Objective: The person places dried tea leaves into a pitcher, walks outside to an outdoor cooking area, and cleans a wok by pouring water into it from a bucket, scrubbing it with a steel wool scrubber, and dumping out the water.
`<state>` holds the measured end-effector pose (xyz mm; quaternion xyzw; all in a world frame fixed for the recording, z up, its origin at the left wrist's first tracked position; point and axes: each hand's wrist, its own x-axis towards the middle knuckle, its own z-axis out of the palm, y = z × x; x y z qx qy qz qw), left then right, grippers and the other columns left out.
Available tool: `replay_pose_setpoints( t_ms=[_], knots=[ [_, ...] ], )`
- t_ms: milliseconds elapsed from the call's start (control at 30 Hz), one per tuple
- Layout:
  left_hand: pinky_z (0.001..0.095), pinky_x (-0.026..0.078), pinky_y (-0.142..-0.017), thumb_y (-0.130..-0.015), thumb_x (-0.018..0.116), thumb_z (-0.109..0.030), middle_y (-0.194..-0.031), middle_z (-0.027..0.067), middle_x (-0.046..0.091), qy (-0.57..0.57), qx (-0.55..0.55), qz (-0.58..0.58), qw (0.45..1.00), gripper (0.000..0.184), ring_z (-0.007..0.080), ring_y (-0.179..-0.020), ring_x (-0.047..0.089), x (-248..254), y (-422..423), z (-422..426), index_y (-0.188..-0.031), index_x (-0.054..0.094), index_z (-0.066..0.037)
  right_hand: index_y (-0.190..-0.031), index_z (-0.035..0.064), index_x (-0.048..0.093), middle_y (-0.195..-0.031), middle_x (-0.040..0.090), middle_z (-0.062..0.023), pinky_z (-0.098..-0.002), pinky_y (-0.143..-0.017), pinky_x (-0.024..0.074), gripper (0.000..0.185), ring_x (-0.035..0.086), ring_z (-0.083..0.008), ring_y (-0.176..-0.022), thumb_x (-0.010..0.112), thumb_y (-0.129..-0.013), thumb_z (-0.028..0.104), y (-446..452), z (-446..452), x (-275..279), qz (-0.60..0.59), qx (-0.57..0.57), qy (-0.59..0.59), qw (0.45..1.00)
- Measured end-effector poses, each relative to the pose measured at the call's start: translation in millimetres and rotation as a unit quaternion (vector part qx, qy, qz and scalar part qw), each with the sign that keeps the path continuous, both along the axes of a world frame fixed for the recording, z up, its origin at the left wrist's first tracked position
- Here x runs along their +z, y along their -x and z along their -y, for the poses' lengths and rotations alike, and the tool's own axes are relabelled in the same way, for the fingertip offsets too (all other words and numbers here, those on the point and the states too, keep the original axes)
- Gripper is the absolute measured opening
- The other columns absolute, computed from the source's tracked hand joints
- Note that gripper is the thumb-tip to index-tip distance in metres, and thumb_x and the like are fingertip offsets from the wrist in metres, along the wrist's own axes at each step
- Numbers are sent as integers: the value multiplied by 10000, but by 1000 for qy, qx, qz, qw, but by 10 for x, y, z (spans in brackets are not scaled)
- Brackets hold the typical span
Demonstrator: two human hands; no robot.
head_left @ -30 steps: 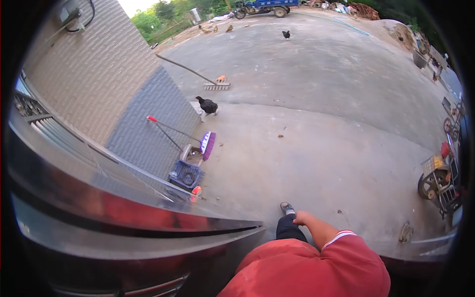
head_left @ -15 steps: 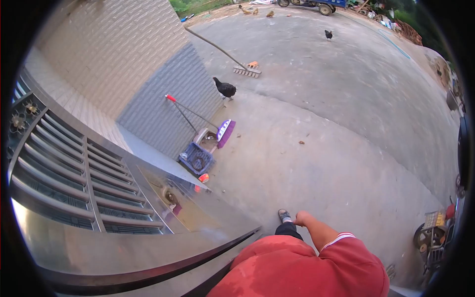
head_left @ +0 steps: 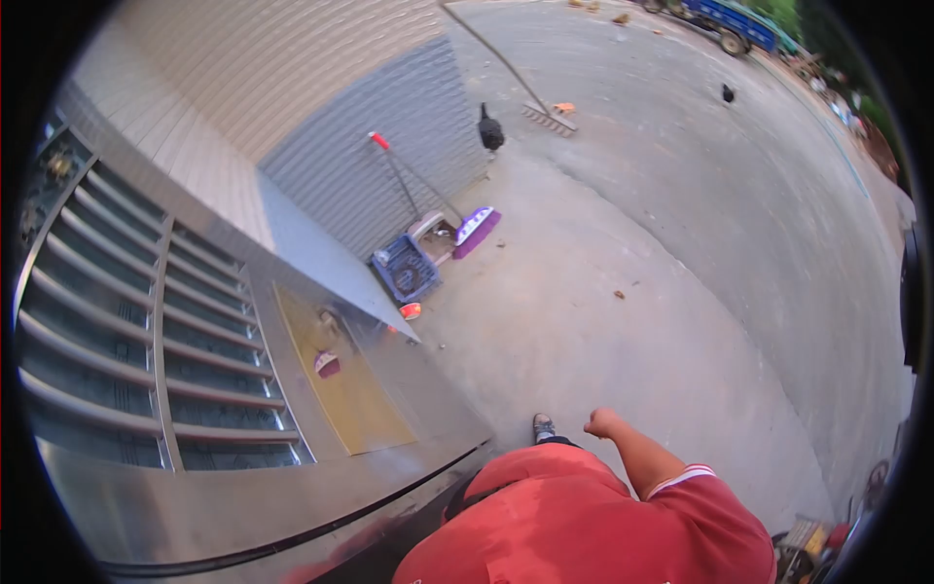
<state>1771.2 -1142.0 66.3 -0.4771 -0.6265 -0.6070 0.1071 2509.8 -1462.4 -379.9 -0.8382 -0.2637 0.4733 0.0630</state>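
My right hand (head_left: pixel 604 422) hangs at the end of my bare forearm, low in the centre, over the concrete floor and just right of my sandalled foot (head_left: pixel 543 426). Its fingers are curled in, and whether anything small is inside is hidden. My left hand does not show. Left of me is a metal door (head_left: pixel 209 492) with curved bars. Beyond it, by the tiled wall, a purple broom (head_left: pixel 476 232) leans beside a dustpan (head_left: pixel 435 234) and a blue crate (head_left: pixel 406 268). A red bowl (head_left: pixel 411 311) lies near the crate.
A black chicken (head_left: pixel 490 129) stands at the wall's corner, near a rake (head_left: pixel 550 119) on the ground. Another dark chicken (head_left: pixel 728 93) is farther off. A blue cart (head_left: pixel 732 21) stands at the top right. A machine (head_left: pixel 804 545) is at the lower right.
The view has swung left, so the crate, broom and rake sit farther right and more of the barred door shows. My right hand has come away from my leg.
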Motion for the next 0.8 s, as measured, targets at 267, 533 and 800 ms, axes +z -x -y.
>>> replay_pose_setpoints(
  t_ms=[267, 533, 800],
  knots=[
    [402, 411, -906, -882, 546, -251, -1263, 191, 457, -10, -66, 153, 986, 515, 351, -1071, 490, -60, -250, 509, -1303, 362, -19, -616, 20, 617, -573, 619, -139, -325, -618, 526, 241, 612, -188, -486, 523, -729, 211, -605, 43, -279, -26, 73, 49, 996],
    [282, 394, -848, -918, 413, -77, -1025, 138, 512, -6, 158, -54, 986, 254, 175, -926, 506, -138, -452, 1732, -1140, 422, 46, -663, -13, 603, -656, 610, -167, -369, -604, 497, 228, 600, -275, -613, 532, -686, 203, -499, -655, 599, 2, 269, -35, 963],
    [405, 412, -852, -862, 503, -167, -1086, 235, 511, 91, 428, -87, 895, 325, 352, -956, 529, -798, -983, 2202, -1120, 515, 30, -549, 5, 563, -499, 584, -112, -311, -483, 497, 228, 580, -189, -433, 509, -700, 167, -1113, -1449, 432, -30, 304, -91, 948]
  ],
)
